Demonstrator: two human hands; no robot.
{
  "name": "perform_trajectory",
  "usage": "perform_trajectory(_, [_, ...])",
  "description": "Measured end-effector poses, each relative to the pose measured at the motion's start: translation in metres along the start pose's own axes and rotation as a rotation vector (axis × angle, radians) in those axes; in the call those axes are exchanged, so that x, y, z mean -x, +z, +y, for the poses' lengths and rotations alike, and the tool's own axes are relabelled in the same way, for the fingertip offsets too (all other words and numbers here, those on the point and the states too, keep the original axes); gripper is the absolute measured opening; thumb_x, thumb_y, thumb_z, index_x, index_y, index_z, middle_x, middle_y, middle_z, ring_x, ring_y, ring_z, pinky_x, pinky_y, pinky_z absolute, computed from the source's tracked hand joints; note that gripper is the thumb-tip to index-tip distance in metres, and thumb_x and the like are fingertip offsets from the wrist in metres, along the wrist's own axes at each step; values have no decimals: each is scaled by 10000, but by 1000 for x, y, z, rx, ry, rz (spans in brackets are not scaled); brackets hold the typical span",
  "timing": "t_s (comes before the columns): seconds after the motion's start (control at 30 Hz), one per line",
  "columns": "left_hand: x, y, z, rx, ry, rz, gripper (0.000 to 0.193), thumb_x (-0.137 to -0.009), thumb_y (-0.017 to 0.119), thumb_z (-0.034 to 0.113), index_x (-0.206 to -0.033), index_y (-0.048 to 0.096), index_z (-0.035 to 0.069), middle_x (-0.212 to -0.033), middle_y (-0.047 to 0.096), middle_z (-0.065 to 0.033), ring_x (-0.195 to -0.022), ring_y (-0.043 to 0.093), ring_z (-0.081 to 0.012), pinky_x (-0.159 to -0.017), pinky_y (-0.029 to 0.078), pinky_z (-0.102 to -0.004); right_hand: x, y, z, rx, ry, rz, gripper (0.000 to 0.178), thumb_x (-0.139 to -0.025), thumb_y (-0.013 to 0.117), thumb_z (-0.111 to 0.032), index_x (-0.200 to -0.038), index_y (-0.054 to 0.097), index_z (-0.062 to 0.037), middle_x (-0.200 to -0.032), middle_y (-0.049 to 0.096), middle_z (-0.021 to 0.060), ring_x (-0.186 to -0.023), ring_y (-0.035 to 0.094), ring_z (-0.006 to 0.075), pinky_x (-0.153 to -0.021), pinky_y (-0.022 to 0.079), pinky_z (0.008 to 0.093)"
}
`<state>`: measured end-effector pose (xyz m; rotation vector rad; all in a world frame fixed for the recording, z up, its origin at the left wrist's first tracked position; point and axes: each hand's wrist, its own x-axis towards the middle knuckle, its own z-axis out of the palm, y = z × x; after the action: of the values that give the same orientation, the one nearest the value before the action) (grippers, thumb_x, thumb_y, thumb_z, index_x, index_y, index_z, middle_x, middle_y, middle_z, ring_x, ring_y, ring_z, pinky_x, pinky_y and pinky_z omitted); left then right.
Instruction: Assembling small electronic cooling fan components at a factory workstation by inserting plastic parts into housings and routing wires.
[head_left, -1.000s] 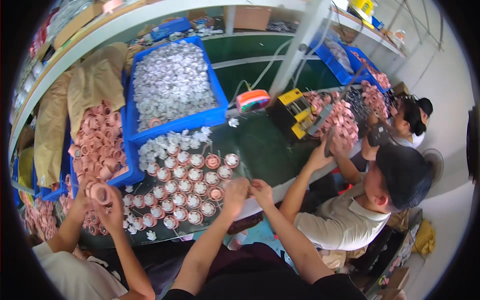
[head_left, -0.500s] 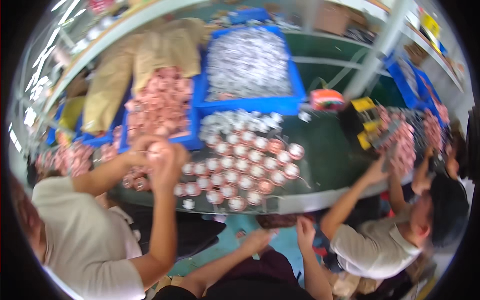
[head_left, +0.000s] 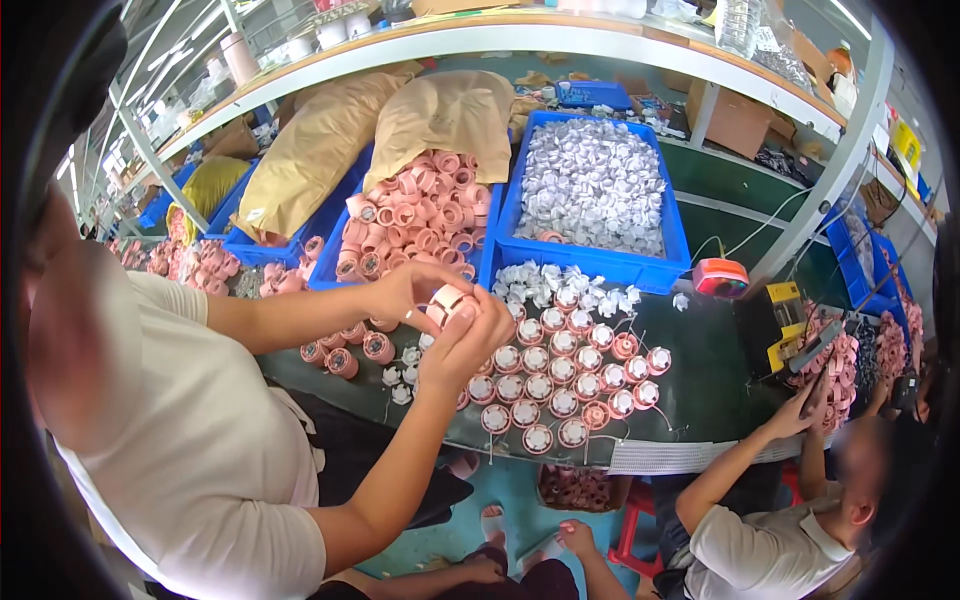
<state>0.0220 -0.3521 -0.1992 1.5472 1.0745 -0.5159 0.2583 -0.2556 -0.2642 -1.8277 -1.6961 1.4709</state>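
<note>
both my hands are down off the counter [head_left: 690, 400], low in front of its near edge and close to my legs. my left hand [head_left: 487, 568] is low there, and i cannot tell whether it is closed on anything; my right hand [head_left: 577, 537] has its fingers loosely curled, and i cannot tell if something sits inside. the nearest goods are the pink rings with white centres [head_left: 562, 371], spread in rough rows up to the counter's near edge, left of the grey mesh strip [head_left: 660, 457] on that same edge (a few rings show a pink centre instead). under the edge a brown box [head_left: 580, 508] holds reddish pieces, with a red stool [head_left: 630, 535] just beside it. behind the rings, loose white parts [head_left: 560, 288] lie heaped against a blue bin [head_left: 610, 268] full of similar pieces. left of that, plain pink rings [head_left: 425, 215] fill another bin, partly covered by a brown paper sack [head_left: 440, 110]. by the near edge on my left, a co-worker's hands [head_left: 465, 340] hold a pale ring [head_left: 447, 303]. toward the counter's right end stands a yellow-and-black machine [head_left: 780, 320].
</note>
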Motion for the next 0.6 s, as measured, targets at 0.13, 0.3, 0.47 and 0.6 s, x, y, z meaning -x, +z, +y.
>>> perform_trajectory(0.13, [5,32,17,32,-21,53,347,-750,509,378,-1012,652,201,-1067,606,-102,-1008,509,-363,-903,366,-552,9,-10,-26,-4,-3,-112,238,-739,559,-227,-903,641,-76,-826,643,146,-808,619,312,-718,489,379])
perform_trajectory(0.3, [15,39,87,21,77,237,265,-731,516,277,-927,643,153,-994,599,-72,-980,506,-300,-826,400,-524,9,-19,22,146,-73,-250,286,-733,588,-283,-916,638,-69,-876,637,160,-856,604,335,-755,478,409])
perform_trajectory(0.47, [26,66,144,59,308,479,134,-707,528,220,-786,591,132,-831,565,-23,-882,524,-214,-726,383,-407,24,-39,27,155,-37,-271,210,-778,587,-154,-945,630,-35,-822,650,144,-756,628,208,-697,494,327])
perform_trajectory(0.6, [22,88,137,219,323,526,127,-716,521,211,-787,595,135,-833,569,-28,-873,544,-221,-734,382,-386,40,-35,47,285,30,-382,210,-767,582,-171,-937,639,-61,-787,647,144,-752,635,225,-673,499,340])
